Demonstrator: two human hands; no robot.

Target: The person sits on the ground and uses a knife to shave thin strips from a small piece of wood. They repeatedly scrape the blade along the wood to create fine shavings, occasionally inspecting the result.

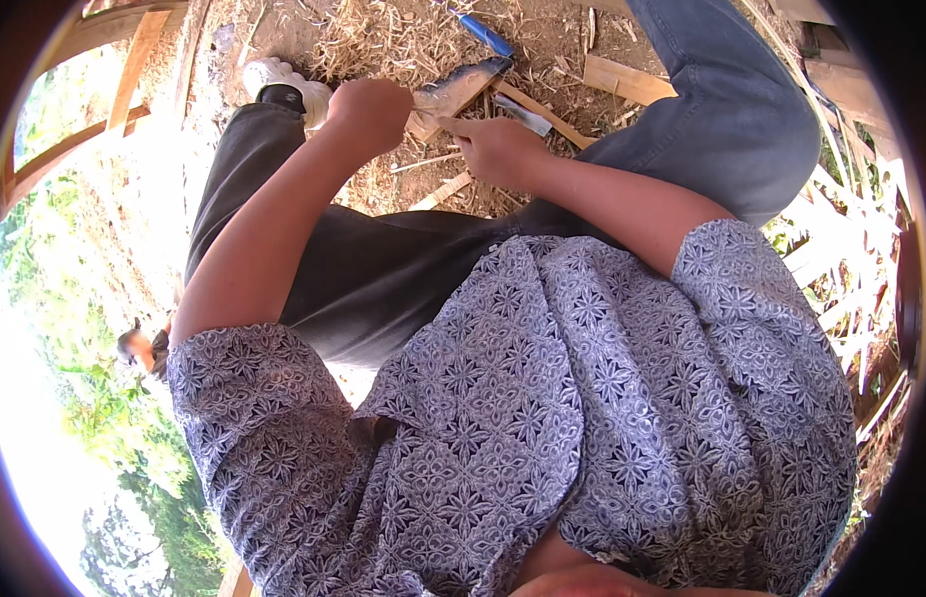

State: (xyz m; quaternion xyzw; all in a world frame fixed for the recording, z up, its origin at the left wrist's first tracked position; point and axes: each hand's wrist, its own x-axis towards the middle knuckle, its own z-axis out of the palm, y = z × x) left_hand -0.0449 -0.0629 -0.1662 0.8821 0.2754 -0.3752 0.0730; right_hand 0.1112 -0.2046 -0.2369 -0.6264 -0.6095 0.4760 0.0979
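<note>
My left hand [371,117] is closed in a fist just beyond my left knee. Facing it is my right hand [501,151], its fingers curled and the index finger pointing toward the left fist. A thin pale piece [433,104] shows in the small gap between them, too blurred to name. Whatever lies inside the fingers is hidden. Just beyond is a light wooden block [463,92] with a dark strip along its far edge. A flat metal blade [524,114] lies on the ground to the right of the block.
Wood shavings [369,40] litter the ground. Farther off lies a blue cylindrical handle [486,35]. A wooden board [627,80] sits near my right leg, and my white shoe [284,85] is at the left. Another person [143,350] appears far left.
</note>
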